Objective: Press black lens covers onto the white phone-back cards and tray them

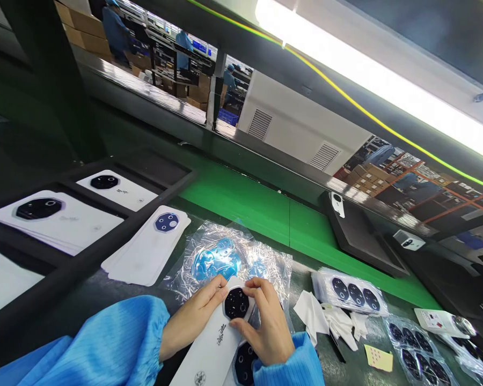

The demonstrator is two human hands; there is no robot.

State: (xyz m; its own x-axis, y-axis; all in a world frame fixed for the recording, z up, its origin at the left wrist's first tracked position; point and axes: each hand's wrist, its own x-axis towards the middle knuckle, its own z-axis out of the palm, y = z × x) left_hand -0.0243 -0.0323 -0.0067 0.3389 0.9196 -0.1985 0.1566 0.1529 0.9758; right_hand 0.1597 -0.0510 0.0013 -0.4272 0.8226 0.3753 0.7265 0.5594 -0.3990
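In front of me is a white phone back panel [211, 343] with dark printed characters and a black camera lens cover [236, 303] at its top end. My left hand [199, 313] grips the panel's left edge near the lens cover, fingers closed. My right hand [268, 321] has thumb and fingertips pinched round the right side of the lens cover, against the panel. Whether the cover is fully seated cannot be seen. Under my right wrist another black lens cover [244, 364] shows in part. Just beyond my hands lies crumpled clear film with blue film pieces [217, 260].
On the left, a black tray [123, 230] bears white panels, with a stack of panels [147, 249] beside it. To the right are bagged lens covers [356, 295], white cloths [312, 316], a black pen-like tool [337, 347] and a yellow note [378, 358]. A lamp [366, 75] hangs above.
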